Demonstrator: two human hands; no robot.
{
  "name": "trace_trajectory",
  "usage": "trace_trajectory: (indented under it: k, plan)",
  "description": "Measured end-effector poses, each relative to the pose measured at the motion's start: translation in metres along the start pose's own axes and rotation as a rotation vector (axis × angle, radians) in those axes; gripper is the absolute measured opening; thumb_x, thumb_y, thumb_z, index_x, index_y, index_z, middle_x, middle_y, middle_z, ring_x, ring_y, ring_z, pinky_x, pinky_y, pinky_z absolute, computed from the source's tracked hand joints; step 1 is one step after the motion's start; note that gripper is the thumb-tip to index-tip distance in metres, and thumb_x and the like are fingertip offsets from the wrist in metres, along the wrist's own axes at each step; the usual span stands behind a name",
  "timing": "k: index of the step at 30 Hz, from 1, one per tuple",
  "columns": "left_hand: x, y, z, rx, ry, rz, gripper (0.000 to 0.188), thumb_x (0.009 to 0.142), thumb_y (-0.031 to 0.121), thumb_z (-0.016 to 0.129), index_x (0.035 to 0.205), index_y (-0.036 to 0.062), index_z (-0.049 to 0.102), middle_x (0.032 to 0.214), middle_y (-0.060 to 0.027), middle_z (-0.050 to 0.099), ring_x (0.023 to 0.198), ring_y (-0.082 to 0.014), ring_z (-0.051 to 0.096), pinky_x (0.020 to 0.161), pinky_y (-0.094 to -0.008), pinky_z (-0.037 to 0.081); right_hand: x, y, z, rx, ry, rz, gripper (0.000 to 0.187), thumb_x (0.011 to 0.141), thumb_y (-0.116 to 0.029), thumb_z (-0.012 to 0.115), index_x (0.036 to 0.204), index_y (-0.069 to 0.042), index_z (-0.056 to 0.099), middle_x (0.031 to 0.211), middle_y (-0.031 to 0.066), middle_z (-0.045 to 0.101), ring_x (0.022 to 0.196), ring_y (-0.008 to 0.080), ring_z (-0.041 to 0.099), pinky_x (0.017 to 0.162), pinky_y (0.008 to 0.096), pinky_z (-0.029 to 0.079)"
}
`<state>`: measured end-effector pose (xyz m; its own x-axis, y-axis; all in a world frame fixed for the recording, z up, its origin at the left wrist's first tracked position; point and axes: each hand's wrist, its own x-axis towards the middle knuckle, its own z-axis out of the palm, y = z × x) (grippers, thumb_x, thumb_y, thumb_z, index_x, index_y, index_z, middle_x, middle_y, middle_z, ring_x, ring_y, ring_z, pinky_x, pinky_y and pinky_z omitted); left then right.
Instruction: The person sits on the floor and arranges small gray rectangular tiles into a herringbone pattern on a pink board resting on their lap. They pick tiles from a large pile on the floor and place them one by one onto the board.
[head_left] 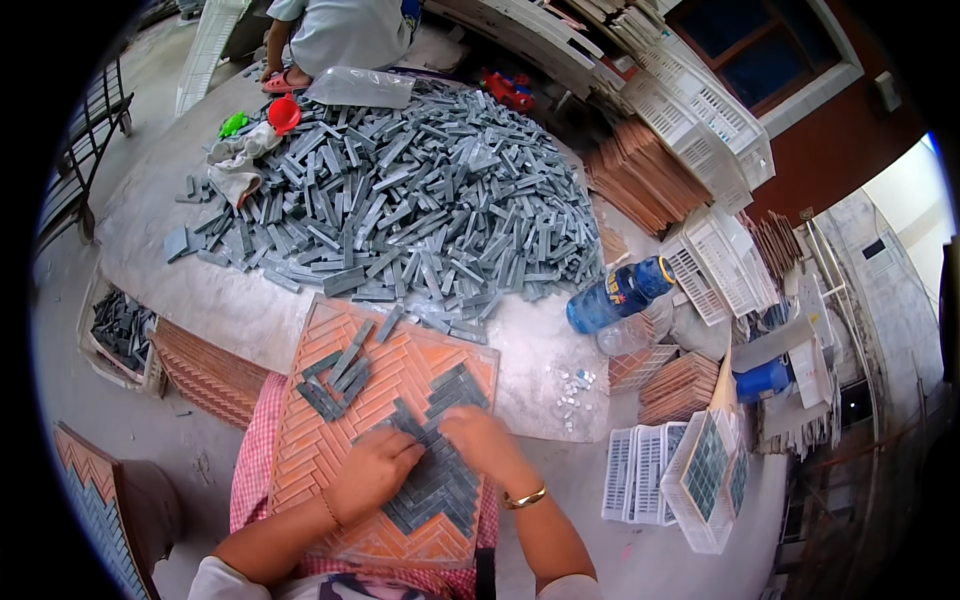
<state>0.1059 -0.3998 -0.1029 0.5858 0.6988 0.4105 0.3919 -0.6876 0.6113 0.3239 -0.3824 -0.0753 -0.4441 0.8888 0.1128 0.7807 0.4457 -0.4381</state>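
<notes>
An orange herringbone-grooved tray [300, 480] rests on my lap, its far edge against the pale work table. Grey stone strips [445, 490] fill its middle and near-right grooves in a zigzag block. My left hand [380, 465] is over the left side of that block, fingers curled together at the strips. Opposite it, my right hand [480, 440] has its fingers drawn in at the block's upper right edge. Whatever is between the fingertips of either hand is too small or hidden to make out. Several loose grey strips [338, 385] lie in a small heap on the tray's far left.
A large pile of grey strips [420, 200] covers the table [150, 220]. Right of it stands a blue bottle [612, 298] near white chips [573, 392]. Stacked orange trays [645, 175] and white crates [640, 475] line the right. Another person [345, 35] crouches at the back.
</notes>
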Motion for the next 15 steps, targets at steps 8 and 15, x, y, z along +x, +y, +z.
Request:
trace_trajectory:
  k: [8, 15]
  plan:
    - [-0.016, 0.014, 0.026, 0.247, -0.245, 0.075, 0.062, 0.087, 0.038, 0.058, 0.134, -0.0010, 0.047, 0.143, -0.0160, 0.044, 0.133, -0.0293, 0.040, 0.110, -0.0478, 0.030, 0.036, -0.018, -0.030, 0.216, 0.167, 0.161, 0.011, 0.081, -0.004, 0.065, 0.091, -0.001, 0.067, 0.086, 0.0142, 0.066, 0.076, 0.0307, 0.064, 0.070, 0.0352, 0.050]
    - [-0.022, 0.016, -0.003, 0.103, -0.239, 0.022, 0.061, 0.085, 0.035, 0.062, 0.131, -0.0014, 0.048, 0.140, -0.0178, 0.046, 0.134, -0.0300, 0.040, 0.110, -0.0479, 0.031, 0.120, -0.048, 0.028, 0.080, 0.353, 0.170, 0.016, 0.082, -0.013, 0.067, 0.091, -0.001, 0.062, 0.085, 0.0156, 0.066, 0.077, 0.0332, 0.063, 0.069, 0.0405, 0.049]
